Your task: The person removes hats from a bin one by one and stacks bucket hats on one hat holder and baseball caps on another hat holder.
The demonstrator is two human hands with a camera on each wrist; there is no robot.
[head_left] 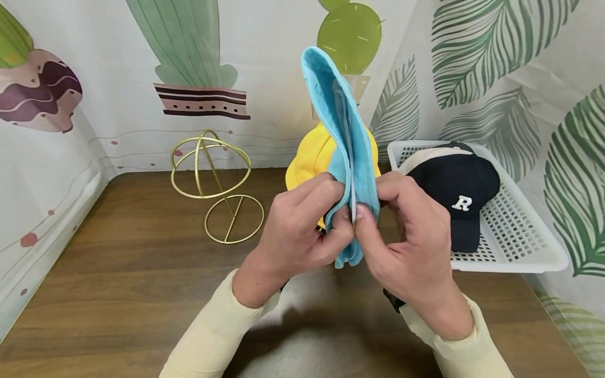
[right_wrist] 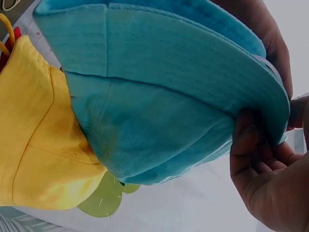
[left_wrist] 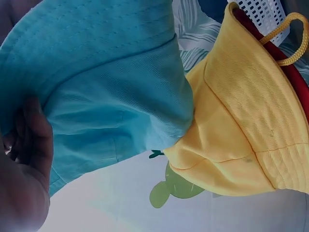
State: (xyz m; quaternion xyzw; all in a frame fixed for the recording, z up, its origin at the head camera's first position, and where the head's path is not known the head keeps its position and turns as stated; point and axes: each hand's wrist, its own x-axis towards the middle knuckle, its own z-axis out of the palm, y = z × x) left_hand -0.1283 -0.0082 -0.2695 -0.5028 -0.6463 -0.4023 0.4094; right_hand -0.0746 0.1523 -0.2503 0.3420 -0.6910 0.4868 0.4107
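A light blue bucket hat [head_left: 363, 163] is held up on edge in front of me, its brim folded so that the opening faces me. My left hand [head_left: 298, 226] pinches the near part of the brim from the left. From the right, my right hand [head_left: 416, 247] grips the same end, its thumb against a thin whitish strip [head_left: 353, 194] inside the fold. Stitched rows run along the blue brim in both wrist views. Just beyond stands a yellow bucket hat [left_wrist: 241, 111] with a red inside and a yellow cord [left_wrist: 294, 48]; the blue hat partly hides it in the head view.
A gold wire hat stand [head_left: 227, 199] is on the wooden table [head_left: 118, 294] to the left. At the right, a white plastic basket [head_left: 529, 252] holds a black cap [head_left: 454, 184] with a white R and a beige cap [head_left: 425, 155]. A printed cloth [head_left: 274, 63] hangs behind.
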